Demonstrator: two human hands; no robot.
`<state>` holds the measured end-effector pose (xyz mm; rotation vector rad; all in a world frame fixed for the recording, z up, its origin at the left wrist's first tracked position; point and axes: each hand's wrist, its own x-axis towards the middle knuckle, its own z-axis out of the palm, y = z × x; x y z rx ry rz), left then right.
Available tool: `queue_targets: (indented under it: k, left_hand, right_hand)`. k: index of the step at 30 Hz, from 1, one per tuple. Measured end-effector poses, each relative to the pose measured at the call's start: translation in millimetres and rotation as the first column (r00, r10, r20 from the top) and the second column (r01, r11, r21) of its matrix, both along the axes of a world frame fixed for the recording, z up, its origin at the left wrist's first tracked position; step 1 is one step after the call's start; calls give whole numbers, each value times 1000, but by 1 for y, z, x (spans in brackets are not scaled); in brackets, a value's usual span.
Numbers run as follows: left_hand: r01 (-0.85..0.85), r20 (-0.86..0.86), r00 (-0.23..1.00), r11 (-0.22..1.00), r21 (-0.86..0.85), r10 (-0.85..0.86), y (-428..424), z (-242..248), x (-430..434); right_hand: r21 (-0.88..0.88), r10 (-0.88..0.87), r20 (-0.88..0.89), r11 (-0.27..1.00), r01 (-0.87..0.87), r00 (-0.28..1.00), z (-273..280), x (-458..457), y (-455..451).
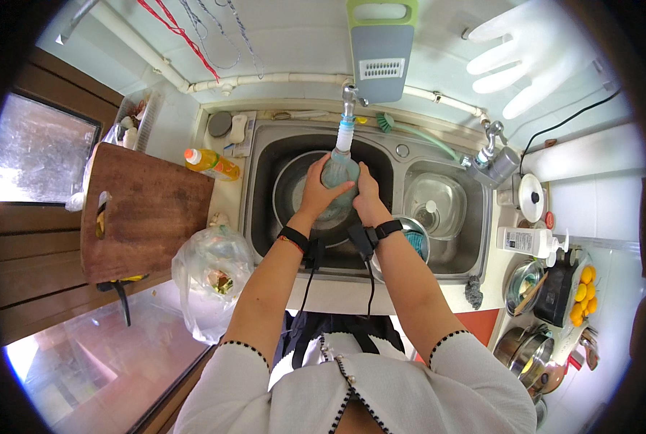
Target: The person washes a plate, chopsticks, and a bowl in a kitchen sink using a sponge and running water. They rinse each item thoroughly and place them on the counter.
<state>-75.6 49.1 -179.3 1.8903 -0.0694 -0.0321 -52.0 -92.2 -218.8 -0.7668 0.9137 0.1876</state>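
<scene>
Both hands grip a clear glass bowl (338,172) under the white ribbed nozzle (345,135) of the tap (349,97). My left hand (320,190) holds its left side, thumb reaching across it. On the opposite side my right hand (367,190) has hold of the rim or wall. Water seems to run from the nozzle onto the glass. Below the hands a wide dark pan (286,187) sits in the left basin of the steel sink (255,146). How the fingers wrap behind the glass is hidden.
The right basin holds a clear plastic container (453,190). Between the basins stands a metal bowl with a teal cloth (415,244). To the left are a yellow detergent bottle (220,167), a wooden cutting board (149,211) and a plastic bag (209,271). A pump bottle (524,241) lies right.
</scene>
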Motion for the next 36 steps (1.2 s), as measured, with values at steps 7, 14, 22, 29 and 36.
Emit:
queue_targets:
  k: [7, 14, 22, 29, 36]
  left_hand:
    - [-194, -213, 961, 978, -73, 174, -10, 1, 7]
    - [-413, -533, 813, 877, -247, 233, -12, -6, 17]
    - [-492, -653, 745, 552, -673, -132, 22, -6, 7]
    - [-544, -619, 785, 502, -672, 21, 21, -5, 7]
    - [-626, -666, 734, 510, -590, 131, 18, -4, -1]
  right_hand:
    - [-171, 42, -36, 984, -47, 998, 25, 0, 9]
    - [-128, 43, 36, 991, -38, 998, 26, -7, 7]
    - [167, 232, 103, 954, -247, 967, 13, 0, -10]
    - [-192, 277, 285, 954, -229, 917, -9, -12, 27]
    - [-365, 246, 204, 917, -159, 948, -9, -12, 30]
